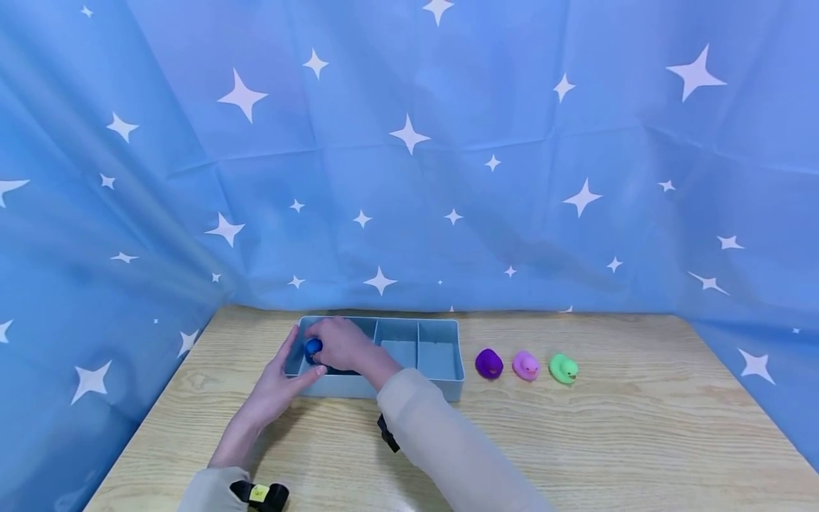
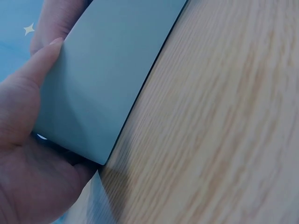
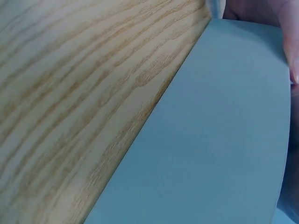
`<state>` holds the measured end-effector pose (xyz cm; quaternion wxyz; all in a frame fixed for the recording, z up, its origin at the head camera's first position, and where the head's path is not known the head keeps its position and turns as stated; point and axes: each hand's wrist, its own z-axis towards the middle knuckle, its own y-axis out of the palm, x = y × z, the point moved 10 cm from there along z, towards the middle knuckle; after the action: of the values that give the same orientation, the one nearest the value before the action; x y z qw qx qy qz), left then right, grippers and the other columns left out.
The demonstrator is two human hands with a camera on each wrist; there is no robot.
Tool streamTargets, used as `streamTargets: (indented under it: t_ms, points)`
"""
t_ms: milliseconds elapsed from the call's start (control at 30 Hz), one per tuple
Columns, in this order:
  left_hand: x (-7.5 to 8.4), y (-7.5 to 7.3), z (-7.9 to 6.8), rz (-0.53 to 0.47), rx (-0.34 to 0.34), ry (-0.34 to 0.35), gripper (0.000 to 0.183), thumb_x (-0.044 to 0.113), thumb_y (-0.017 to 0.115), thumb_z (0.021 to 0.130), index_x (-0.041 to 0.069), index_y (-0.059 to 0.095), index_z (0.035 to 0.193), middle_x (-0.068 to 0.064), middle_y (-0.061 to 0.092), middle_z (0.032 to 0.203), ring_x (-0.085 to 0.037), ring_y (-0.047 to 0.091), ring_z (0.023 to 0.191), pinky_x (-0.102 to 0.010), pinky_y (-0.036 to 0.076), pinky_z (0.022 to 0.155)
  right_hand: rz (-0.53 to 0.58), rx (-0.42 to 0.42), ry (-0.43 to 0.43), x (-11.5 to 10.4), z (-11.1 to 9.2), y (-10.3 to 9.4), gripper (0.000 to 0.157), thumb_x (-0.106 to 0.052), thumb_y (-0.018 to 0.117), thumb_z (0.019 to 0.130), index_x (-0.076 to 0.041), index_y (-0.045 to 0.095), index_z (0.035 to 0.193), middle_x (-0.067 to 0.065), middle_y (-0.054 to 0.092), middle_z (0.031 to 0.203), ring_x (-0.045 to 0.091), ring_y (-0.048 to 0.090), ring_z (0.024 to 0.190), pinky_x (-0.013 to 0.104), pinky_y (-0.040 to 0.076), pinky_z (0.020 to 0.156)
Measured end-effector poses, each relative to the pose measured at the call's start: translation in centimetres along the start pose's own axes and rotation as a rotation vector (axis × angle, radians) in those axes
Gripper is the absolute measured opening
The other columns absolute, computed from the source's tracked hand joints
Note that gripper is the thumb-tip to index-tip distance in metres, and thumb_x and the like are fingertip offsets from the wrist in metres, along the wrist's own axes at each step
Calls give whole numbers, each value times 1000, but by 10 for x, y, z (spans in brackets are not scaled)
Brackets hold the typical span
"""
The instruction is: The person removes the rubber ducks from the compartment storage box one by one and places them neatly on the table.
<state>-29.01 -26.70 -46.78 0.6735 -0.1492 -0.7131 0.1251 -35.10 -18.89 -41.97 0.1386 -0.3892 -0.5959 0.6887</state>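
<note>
A grey-blue divided box (image 1: pixel 377 386) lies near the back of the wooden table. My left hand (image 1: pixel 274 390) holds its left end, thumb on the front wall and fingers along the end wall; the left wrist view shows this thumb (image 2: pixel 39 65) against the box wall. Reaching down into the leftmost part of the box, my right hand (image 1: pixel 344 345) pinches a small blue toy duck (image 1: pixel 313 348), partly covered by the fingers. In the right wrist view the box wall (image 3: pixel 210 126) fills much of the picture and hides most of that hand.
To the right of the box stand a purple duck (image 1: pixel 489 363), a pink duck (image 1: pixel 526 365) and a green duck (image 1: pixel 564 369) in a row. A blue star-patterned cloth (image 1: pixel 409 185) hangs behind and beside the table (image 1: pixel 640 427). My right forearm crosses over the box's front wall.
</note>
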Motion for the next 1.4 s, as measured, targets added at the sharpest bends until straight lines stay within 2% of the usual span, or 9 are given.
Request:
streamTargets:
  t_ms: [133, 200, 300, 400, 600, 833, 967, 1167, 1400]
  points:
    - [-1, 1, 0, 8, 0, 5, 99, 33, 70, 99, 20, -1, 167, -20, 9, 170, -31, 65, 112, -39, 52, 95, 14, 3, -10, -1, 1, 0, 34, -20, 74, 97, -16, 72, 131, -5, 72, 115, 9, 60, 95, 22, 49, 87]
    - [-2, 2, 0, -7, -7, 3, 98, 32, 70, 100, 20, -1, 167, -21, 10, 169, -32, 63, 120, -40, 51, 99, 11, 3, -29, -3, 2, 1, 26, -19, 74, 97, -15, 76, 123, -7, 71, 102, 9, 57, 86, 20, 46, 79]
    - [-2, 3, 0, -37, -21, 3, 99, 30, 70, 100, 21, -2, 166, -21, 9, 169, -32, 65, 118, -34, 54, 94, -10, -7, -49, -5, 5, 3, 18, -19, 73, 97, -16, 78, 114, -9, 66, 87, 10, 52, 77, 20, 41, 71]
    - [-1, 2, 0, -42, -26, 3, 99, 29, 70, 100, 20, -3, 166, -20, 6, 170, -30, 67, 115, -27, 54, 89, -48, -15, -59, -7, 6, 4, 17, -20, 73, 98, -16, 79, 113, -10, 64, 84, 10, 51, 75, 21, 39, 69]
    - [1, 0, 0, -26, -16, 7, 98, 29, 69, 101, 19, -4, 166, -21, 7, 170, -31, 65, 118, -35, 54, 96, -99, -11, -79, -10, 8, 4, 21, -23, 72, 98, -17, 78, 118, -10, 68, 90, 9, 53, 77, 21, 41, 73]
    - [-1, 2, 0, -34, -21, -2, 98, 29, 69, 101, 20, -4, 166, -19, 6, 170, -30, 65, 119, -31, 54, 94, -91, 15, -120, -10, 8, 4, 19, -21, 72, 98, -16, 79, 115, -9, 70, 90, 8, 54, 76, 21, 41, 77]
    - [-1, 2, -1, -21, -20, -7, 99, 32, 69, 101, 20, -4, 166, -20, 8, 170, -30, 65, 118, -37, 53, 98, 7, 0, -139, -8, 5, 2, 18, -18, 69, 100, -13, 78, 115, -8, 67, 87, 8, 53, 73, 20, 41, 74]
    - [0, 2, -1, -6, -4, -2, 99, 34, 68, 101, 19, -5, 166, -22, 7, 169, -39, 55, 131, -54, 45, 108, 238, 11, -166, -7, -5, -18, 20, -12, 68, 101, -6, 73, 119, -3, 66, 91, 8, 56, 75, 16, 46, 67]
    - [1, 4, -2, -19, -19, 4, 99, 31, 68, 101, 19, -6, 166, -21, 1, 170, -42, 55, 131, -58, 40, 111, 338, 37, -124, -3, -17, -37, 27, -11, 68, 101, -6, 71, 127, 0, 70, 108, 7, 61, 87, 16, 51, 76]
